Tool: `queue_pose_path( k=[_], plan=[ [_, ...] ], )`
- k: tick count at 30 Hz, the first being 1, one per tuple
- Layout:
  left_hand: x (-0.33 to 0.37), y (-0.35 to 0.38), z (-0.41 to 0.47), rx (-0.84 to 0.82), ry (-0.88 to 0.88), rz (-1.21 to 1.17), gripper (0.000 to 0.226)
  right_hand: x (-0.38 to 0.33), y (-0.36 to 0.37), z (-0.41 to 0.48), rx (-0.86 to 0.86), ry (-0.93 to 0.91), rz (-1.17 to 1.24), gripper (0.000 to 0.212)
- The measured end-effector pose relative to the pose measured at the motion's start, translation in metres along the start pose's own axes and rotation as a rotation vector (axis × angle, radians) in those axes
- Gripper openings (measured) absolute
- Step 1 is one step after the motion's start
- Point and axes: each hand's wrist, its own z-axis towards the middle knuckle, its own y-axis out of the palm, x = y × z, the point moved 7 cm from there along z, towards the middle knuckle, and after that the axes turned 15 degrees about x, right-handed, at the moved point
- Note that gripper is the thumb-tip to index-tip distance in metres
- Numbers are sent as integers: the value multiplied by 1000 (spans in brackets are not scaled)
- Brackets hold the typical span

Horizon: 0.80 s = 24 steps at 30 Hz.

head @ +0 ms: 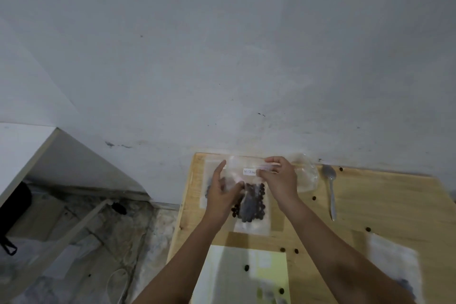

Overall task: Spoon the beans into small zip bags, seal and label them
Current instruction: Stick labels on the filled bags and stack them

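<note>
A clear zip bag [251, 205] with dark beans in it lies on the wooden table [370, 205] near the wall. A small white label [249, 172] with writing sits near its top edge. My right hand [278, 180] pinches the bag's top strip beside the label. My left hand [222, 195] lies on the bag's left side with its fingers fairly straight. A metal spoon [330, 192] rests to the right, bowl toward the wall.
A crumpled clear plastic bag [306, 175] lies between the hands and the spoon. Loose beans [313, 198] are scattered over the table. A yellow-green sheet [266, 276] lies at the front and another bag [394, 261] at the front right. The table's left edge drops to the floor.
</note>
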Motion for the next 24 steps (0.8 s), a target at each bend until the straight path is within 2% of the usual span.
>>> queue_pose_path(
  k=[5, 9, 14, 19, 21, 24],
  plan=[
    [-16, -32, 29, 177, -29, -4, 34, 16, 40, -18, -45, -76, -121, 27],
    [-18, -38, 51, 126, 1, 120, 45, 37, 61, -37, -99, -179, -284, 28],
    [-26, -36, 65, 38, 36, 410, 58, 45, 68, -31, -124, -183, -302, 35],
    [-39, -29, 64, -55, 79, 640, 61, 52, 79, -41, -321, -317, -478, 51],
    [-41, -29, 60, -65, 111, 745, 63, 53, 77, -47, -357, -326, -481, 54],
    [-27, -25, 50, 8, 218, 763, 58, 43, 60, -46, -304, -378, -466, 47]
  ],
)
